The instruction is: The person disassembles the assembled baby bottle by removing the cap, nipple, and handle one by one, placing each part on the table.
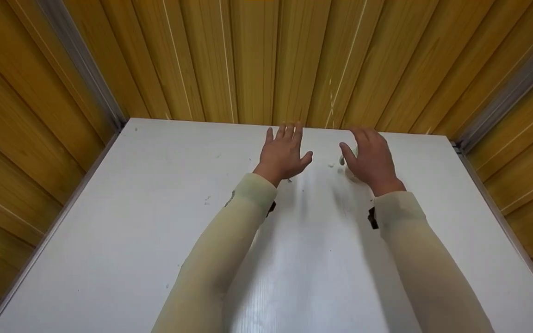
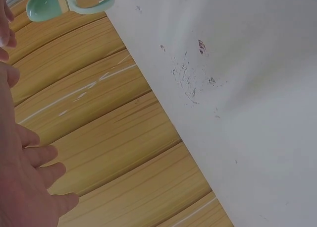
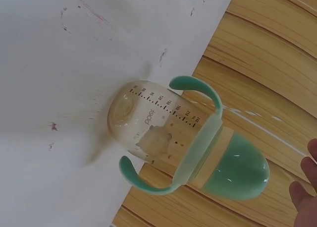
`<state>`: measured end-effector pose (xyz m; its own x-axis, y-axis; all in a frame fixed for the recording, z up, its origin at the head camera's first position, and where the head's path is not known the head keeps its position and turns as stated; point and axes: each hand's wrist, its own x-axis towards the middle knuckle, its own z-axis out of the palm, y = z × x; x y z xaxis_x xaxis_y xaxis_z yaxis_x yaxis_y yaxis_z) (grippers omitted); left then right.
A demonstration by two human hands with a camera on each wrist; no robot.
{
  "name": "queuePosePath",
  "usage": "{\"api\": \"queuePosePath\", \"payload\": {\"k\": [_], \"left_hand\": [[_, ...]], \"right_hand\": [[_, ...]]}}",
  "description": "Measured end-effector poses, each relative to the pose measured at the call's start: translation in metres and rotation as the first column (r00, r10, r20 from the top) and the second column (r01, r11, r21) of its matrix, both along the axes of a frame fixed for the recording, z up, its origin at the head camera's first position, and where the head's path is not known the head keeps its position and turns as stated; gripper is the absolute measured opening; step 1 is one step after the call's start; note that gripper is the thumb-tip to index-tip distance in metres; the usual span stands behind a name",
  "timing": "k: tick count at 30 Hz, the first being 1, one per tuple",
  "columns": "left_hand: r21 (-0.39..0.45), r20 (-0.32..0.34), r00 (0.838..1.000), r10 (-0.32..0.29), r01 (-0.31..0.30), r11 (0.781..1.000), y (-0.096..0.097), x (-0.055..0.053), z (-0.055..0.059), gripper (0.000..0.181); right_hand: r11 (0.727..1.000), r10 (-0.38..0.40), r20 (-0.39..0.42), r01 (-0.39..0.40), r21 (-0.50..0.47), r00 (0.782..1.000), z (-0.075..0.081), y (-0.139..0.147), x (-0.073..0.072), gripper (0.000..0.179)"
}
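Observation:
A clear baby bottle [image 3: 158, 125] with two green handles and a green domed cap [image 3: 240, 170] stands on the white table [image 1: 155, 231]. In the head view my right hand [image 1: 370, 157] hides most of it, leaving a bit of handle [image 1: 342, 160] showing. The right wrist view has the fingertips [image 3: 311, 167] beyond the cap, apart from it. To the left, my left hand [image 1: 282, 155] is held over the table's far part with its fingers spread and nothing in them. Its fingers [image 2: 49, 172] also appear at the edge of the left wrist view.
Yellow wood-look panels [image 1: 252, 60] wall in the table's back and both sides, with grey metal posts [image 1: 83, 60] at the corners. Small dark smudges [image 2: 185, 81] mark the white tabletop.

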<state>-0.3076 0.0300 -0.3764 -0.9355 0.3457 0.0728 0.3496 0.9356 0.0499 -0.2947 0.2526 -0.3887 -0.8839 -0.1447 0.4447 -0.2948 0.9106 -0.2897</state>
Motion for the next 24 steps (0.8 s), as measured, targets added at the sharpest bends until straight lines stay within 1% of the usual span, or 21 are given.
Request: {"api": "queuePosePath", "payload": {"k": [6,10,14,21,24], "left_hand": [[-0.013,-0.001,1.0,-0.01,0.01,1.0,0.006,0.001,0.002,0.08],[-0.01,-0.005,1.0,-0.017,0.017,1.0,0.011,0.002,0.003,0.08],[-0.021,-0.003,0.999,-0.037,0.037,0.999,0.017,0.005,0.003,0.079],[-0.017,-0.008,0.998,-0.061,0.061,0.998,0.026,0.01,0.005,0.078],[-0.014,-0.011,0.997,-0.081,0.081,0.997,0.029,0.012,0.005,0.078]], "right_hand": [[1.0,-0.014,0.008,0.014,-0.008,1.0,0.003,0.005,0.001,0.05],[0.999,-0.035,0.038,0.036,-0.01,0.999,0.005,0.009,0.001,0.052],[0.998,-0.053,0.058,0.054,-0.024,0.997,0.007,0.014,0.003,0.054],[0.997,-0.049,0.032,0.051,-0.056,0.998,0.007,0.025,0.006,0.051],[0.997,-0.05,0.027,0.052,-0.059,0.998,0.006,0.03,0.008,0.051]]}}
